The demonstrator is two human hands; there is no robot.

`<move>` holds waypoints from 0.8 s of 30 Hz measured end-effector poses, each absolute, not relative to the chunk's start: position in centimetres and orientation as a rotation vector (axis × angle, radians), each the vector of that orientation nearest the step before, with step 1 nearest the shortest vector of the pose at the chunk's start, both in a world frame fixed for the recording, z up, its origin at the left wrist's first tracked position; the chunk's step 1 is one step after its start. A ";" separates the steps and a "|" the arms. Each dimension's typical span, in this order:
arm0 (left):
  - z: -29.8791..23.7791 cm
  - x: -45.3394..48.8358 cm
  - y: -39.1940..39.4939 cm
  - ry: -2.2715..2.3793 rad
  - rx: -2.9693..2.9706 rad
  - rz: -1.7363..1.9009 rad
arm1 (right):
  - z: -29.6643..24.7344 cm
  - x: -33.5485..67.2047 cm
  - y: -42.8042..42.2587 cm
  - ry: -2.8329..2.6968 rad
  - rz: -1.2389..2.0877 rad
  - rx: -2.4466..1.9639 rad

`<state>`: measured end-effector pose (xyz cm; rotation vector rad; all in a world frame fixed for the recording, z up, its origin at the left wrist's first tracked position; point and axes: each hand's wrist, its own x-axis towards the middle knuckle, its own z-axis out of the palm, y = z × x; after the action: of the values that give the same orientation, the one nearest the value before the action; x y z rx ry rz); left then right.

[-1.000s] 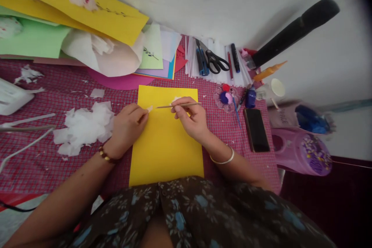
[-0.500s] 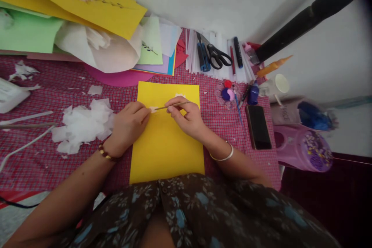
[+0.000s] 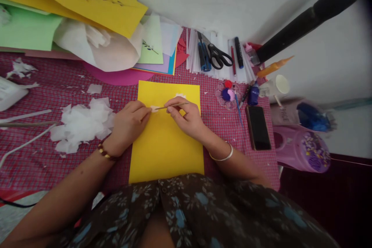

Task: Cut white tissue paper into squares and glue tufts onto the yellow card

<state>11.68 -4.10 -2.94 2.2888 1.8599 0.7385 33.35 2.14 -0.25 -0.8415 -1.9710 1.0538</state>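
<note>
A yellow sheet of paper [image 3: 167, 147] lies in front of me. Over its left edge, my left hand [image 3: 130, 124] is closed, its fingertips pinching a small white tissue piece [image 3: 154, 109]. My right hand [image 3: 186, 118] grips a thin brown stick [image 3: 165, 107] between thumb and fingers, and the stick's left tip meets that tissue piece. Another bit of white tissue [image 3: 180, 95] sits near the sheet's top, partly behind my right hand. Left of my left hand is a loose heap of white tissue squares [image 3: 83, 124].
Coloured papers [image 3: 101, 11] pile up at the back left. Scissors [image 3: 219, 56], a black marker [image 3: 238, 52] and a stapler-like blue tool [image 3: 204, 54] rest on white strips. To the right are a paint dish [image 3: 227, 95], a blue brush [image 3: 238, 106], a phone [image 3: 258, 128] and a cup [image 3: 281, 84].
Both hands keep nearly the same pose, with the stick tip still at the tissue piece. The view has shifted very slightly.
</note>
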 end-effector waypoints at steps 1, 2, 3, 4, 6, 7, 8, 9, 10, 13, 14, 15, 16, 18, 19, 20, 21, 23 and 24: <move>-2.9 11.7 -4.1 1.860 2.302 0.732 | -0.2 33.4 2.1 -1.978 1.048 -0.840; -2.9 11.7 -4.1 1.860 2.316 0.727 | -0.2 33.4 2.1 -1.984 1.043 -0.835; -2.9 11.7 -4.1 1.860 2.329 0.725 | -0.2 33.4 2.1 -1.987 1.037 -0.823; -2.8 11.8 -4.1 1.860 2.340 0.728 | -0.2 33.4 2.1 -1.986 1.032 -0.807; -2.9 11.8 -4.1 1.859 2.356 0.741 | -0.3 33.3 2.1 -1.981 1.014 -0.769; -2.9 11.8 -4.0 1.859 2.360 0.752 | -0.4 33.3 2.2 -1.981 1.000 -0.754; -3.0 11.8 -4.0 1.859 2.365 0.765 | -0.5 33.2 2.2 -1.989 0.984 -0.743; -3.1 11.8 -4.0 1.858 2.372 0.773 | -0.7 33.2 2.3 -1.999 0.968 -0.736; -3.1 11.8 -4.0 1.857 2.384 0.778 | -0.8 33.1 2.3 -2.010 0.951 -0.728; -3.3 11.7 -4.0 1.859 2.416 0.769 | -1.1 33.0 2.4 -2.033 0.918 -0.698; -3.3 11.7 -4.0 1.862 2.413 0.759 | -1.2 33.0 2.5 -2.040 0.910 -0.693; -3.3 11.7 -4.0 1.867 2.400 0.746 | -1.2 33.0 2.6 -2.052 0.902 -0.695; -3.2 11.8 -4.0 1.873 2.379 0.736 | -1.2 33.0 2.6 -2.069 0.895 -0.704; -3.1 11.8 -4.0 1.876 2.334 0.719 | -1.0 33.0 2.8 -2.116 0.882 -0.734; -3.1 11.8 -4.0 1.875 2.318 0.715 | -0.9 32.9 2.8 -2.143 0.874 -0.746; -3.1 11.9 -4.0 1.874 2.306 0.711 | -0.8 32.8 2.9 -2.172 0.865 -0.753; -3.0 11.9 -4.0 1.877 2.298 0.709 | -0.6 32.6 2.9 -2.200 0.854 -0.751; -3.0 11.9 -3.9 1.879 2.290 0.709 | -0.4 32.3 2.8 -2.251 0.835 -0.734; -3.0 11.9 -3.8 1.879 2.284 0.712 | -0.2 32.2 2.7 -2.264 0.832 -0.722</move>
<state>11.92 -3.79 -3.04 2.2841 1.8788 0.7119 32.22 2.71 -0.23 -0.7219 -2.2638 0.8317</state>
